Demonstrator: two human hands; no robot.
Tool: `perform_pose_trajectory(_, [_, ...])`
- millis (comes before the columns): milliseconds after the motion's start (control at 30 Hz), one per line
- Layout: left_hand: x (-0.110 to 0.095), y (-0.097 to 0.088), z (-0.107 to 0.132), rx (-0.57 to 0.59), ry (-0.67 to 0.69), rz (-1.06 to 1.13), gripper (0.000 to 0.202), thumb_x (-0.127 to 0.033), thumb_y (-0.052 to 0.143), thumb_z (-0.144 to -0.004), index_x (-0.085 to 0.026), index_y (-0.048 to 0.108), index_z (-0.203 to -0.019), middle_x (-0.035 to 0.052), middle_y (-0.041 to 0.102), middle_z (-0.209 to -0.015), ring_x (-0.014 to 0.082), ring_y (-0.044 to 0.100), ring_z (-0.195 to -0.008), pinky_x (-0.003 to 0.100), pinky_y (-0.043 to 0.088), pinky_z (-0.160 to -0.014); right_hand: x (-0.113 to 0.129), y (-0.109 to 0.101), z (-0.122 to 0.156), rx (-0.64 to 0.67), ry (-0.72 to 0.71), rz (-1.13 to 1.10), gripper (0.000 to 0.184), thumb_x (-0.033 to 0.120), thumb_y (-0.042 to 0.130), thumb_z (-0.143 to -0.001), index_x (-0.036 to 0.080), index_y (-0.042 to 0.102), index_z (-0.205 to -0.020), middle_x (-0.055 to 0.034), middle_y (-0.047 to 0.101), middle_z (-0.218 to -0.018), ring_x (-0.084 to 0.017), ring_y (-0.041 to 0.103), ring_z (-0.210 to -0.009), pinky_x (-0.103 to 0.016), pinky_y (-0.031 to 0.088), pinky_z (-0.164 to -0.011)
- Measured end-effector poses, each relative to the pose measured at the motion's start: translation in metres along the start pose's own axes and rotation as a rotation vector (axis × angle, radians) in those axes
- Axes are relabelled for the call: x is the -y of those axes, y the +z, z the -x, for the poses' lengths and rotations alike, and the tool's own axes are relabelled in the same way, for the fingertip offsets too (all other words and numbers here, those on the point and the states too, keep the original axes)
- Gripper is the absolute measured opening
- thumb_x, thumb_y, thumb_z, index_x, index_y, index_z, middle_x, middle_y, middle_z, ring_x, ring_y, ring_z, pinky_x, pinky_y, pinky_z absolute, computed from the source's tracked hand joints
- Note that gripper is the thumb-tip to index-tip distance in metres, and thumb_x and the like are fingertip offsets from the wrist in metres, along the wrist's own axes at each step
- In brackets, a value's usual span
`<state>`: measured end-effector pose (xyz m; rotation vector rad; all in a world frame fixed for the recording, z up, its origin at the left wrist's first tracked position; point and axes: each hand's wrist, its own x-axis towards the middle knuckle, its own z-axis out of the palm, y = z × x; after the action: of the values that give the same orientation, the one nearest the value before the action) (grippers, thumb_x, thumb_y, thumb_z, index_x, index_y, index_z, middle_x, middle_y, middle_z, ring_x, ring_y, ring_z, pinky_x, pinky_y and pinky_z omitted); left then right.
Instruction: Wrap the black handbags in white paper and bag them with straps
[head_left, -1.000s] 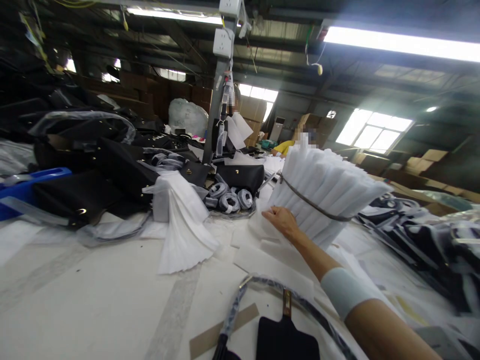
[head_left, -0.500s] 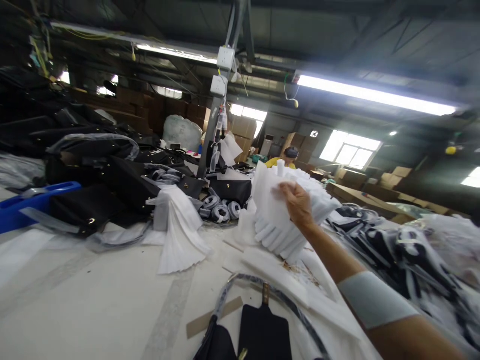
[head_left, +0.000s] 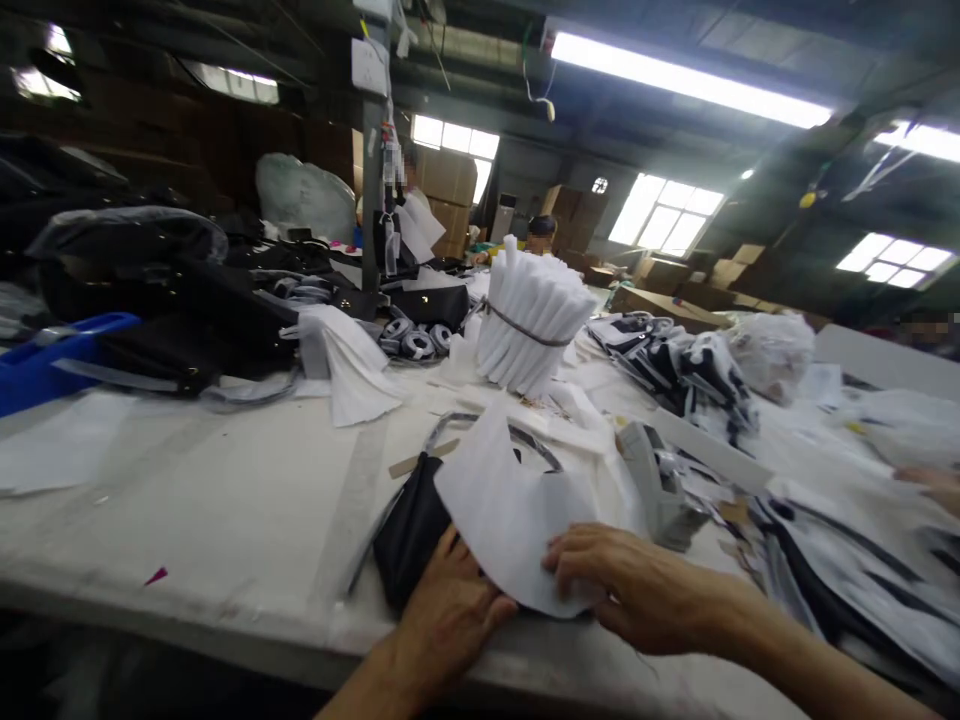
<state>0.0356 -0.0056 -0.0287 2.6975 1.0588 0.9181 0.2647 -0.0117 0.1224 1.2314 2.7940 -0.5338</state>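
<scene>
My right hand [head_left: 626, 585] pinches the lower edge of a white foam sheet [head_left: 504, 510] near the table's front edge. My left hand [head_left: 448, 618] rests with fingers bent against the sheet's underside and a black handbag [head_left: 409, 530] that lies under it. The bag's wrapped handle [head_left: 450, 428] arches behind the sheet. A banded bundle of white foam sheets [head_left: 529, 325] stands upright farther back on the white table [head_left: 225, 490].
Black bags in plastic [head_left: 150, 290] pile up at the left beside a blue crate [head_left: 45, 360]. Folded white foam [head_left: 345, 365] and wrapped straps [head_left: 412, 340] lie mid-table. Printed black-and-white bags [head_left: 675, 365] spread at the right. A tape dispenser [head_left: 656, 485] sits nearby. A person [head_left: 541, 232] works beyond.
My right hand has left the foam bundle and come back to the front edge with one sheet. My left hand has come into view at the bag. The view dropped lower.
</scene>
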Motion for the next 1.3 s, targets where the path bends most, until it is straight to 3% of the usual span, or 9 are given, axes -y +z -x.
perform_pose_trajectory(100, [-0.004, -0.01, -0.002, 0.031, -0.015, 0.017, 0.027, -0.037, 0.06, -0.091, -0.031, 0.064, -0.117, 0.0011, 0.067, -0.121, 0.024, 0.056, -0.12, 0.047, 0.038, -0.109, 0.007, 0.01, 0.012, 0.04, 0.065, -0.09, 0.043, 0.033, 0.074, -0.074, 0.023, 0.063, -0.115, -0.0087, 0.065, -0.121, -0.027, 0.058, -0.117, -0.043, 0.035, -0.111])
perform_pose_trajectory(233, [-0.003, -0.017, -0.006, 0.056, 0.053, -0.002, 0.034, -0.033, 0.056, -0.094, -0.028, 0.059, -0.128, 0.0029, 0.068, -0.121, 0.0231, 0.059, -0.116, 0.041, 0.044, -0.102, 0.025, 0.012, -0.012, 0.008, 0.245, -0.086, 0.056, 0.062, 0.068, -0.077, 0.018, 0.06, -0.111, -0.0109, 0.068, -0.101, -0.031, 0.064, -0.097, -0.045, 0.049, -0.087])
perform_pose_trajectory(333, [-0.003, -0.018, -0.009, 0.089, 0.063, -0.061, 0.043, -0.034, 0.055, -0.094, -0.022, 0.052, -0.135, 0.008, 0.061, -0.133, 0.0246, 0.058, -0.117, 0.041, 0.045, -0.101, 0.037, 0.027, -0.044, -0.056, 0.268, -0.01, 0.078, 0.062, 0.077, -0.067, 0.016, 0.052, -0.125, -0.0172, 0.062, -0.118, -0.036, 0.062, -0.102, -0.048, 0.05, -0.085])
perform_pose_trajectory(433, [-0.003, -0.015, -0.007, 0.164, 0.026, -0.131, 0.031, -0.032, 0.058, -0.092, -0.024, 0.062, -0.121, 0.0062, 0.07, -0.114, 0.0229, 0.066, -0.098, 0.037, 0.052, -0.088, 0.036, 0.048, -0.066, -0.014, 0.157, 0.084, 0.101, 0.045, 0.09, -0.054, 0.017, 0.043, -0.139, -0.0219, 0.049, -0.139, -0.041, 0.053, -0.119, -0.054, 0.047, -0.092])
perform_pose_trajectory(500, [-0.004, -0.015, -0.002, 0.181, -0.004, -0.161, 0.026, -0.029, 0.06, -0.09, -0.025, 0.065, -0.115, 0.0054, 0.072, -0.104, 0.0241, 0.067, -0.092, 0.038, 0.053, -0.082, 0.028, 0.058, -0.069, 0.022, 0.092, 0.078, 0.094, 0.037, 0.085, -0.064, 0.017, 0.039, -0.144, -0.0214, 0.044, -0.146, -0.04, 0.045, -0.129, -0.058, 0.042, -0.101])
perform_pose_trajectory(600, [-0.002, -0.019, 0.011, 0.139, -0.025, -0.214, 0.038, -0.025, 0.063, -0.088, -0.027, 0.059, -0.125, 0.0083, 0.069, -0.117, 0.0293, 0.063, -0.108, 0.045, 0.05, -0.09, 0.013, 0.056, -0.058, 0.059, 0.029, -0.021, 0.08, 0.032, 0.073, -0.08, 0.018, 0.035, -0.149, -0.0179, 0.036, -0.153, -0.035, 0.034, -0.14, -0.056, 0.03, -0.112])
perform_pose_trajectory(767, [0.007, -0.029, 0.036, -0.047, 0.068, -0.354, 0.045, -0.019, 0.051, -0.093, -0.028, 0.051, -0.137, 0.0058, 0.066, -0.127, 0.0248, 0.06, -0.116, 0.043, 0.042, -0.101, -0.001, 0.039, -0.044, -0.011, -0.064, -0.172, 0.043, 0.026, 0.046, -0.098, 0.014, 0.053, -0.138, -0.0128, 0.051, -0.144, -0.022, 0.046, -0.134, -0.034, 0.033, -0.114])
perform_pose_trajectory(1067, [0.018, -0.036, 0.052, -0.102, 0.105, -0.482, 0.044, -0.015, 0.045, -0.095, -0.024, 0.05, -0.138, 0.0069, 0.063, -0.133, 0.0212, 0.055, -0.126, 0.045, 0.032, -0.113, -0.011, 0.047, -0.033, -0.162, -0.079, 0.117, 0.038, 0.006, 0.043, -0.09, 0.014, 0.066, -0.119, -0.0146, 0.055, -0.139, -0.027, 0.049, -0.131, -0.048, 0.033, -0.113])
perform_pose_trajectory(1300, [0.024, -0.034, 0.057, -0.09, 0.116, -0.445, 0.045, -0.013, 0.044, -0.093, -0.024, 0.052, -0.136, 0.005, 0.066, -0.128, 0.0201, 0.058, -0.121, 0.04, 0.035, -0.111, -0.002, 0.026, -0.026, -0.033, 0.007, -0.09, 0.049, 0.007, 0.049, -0.081, 0.019, 0.057, -0.128, -0.0096, 0.067, -0.123, -0.023, 0.063, -0.112, -0.034, 0.046, -0.098])
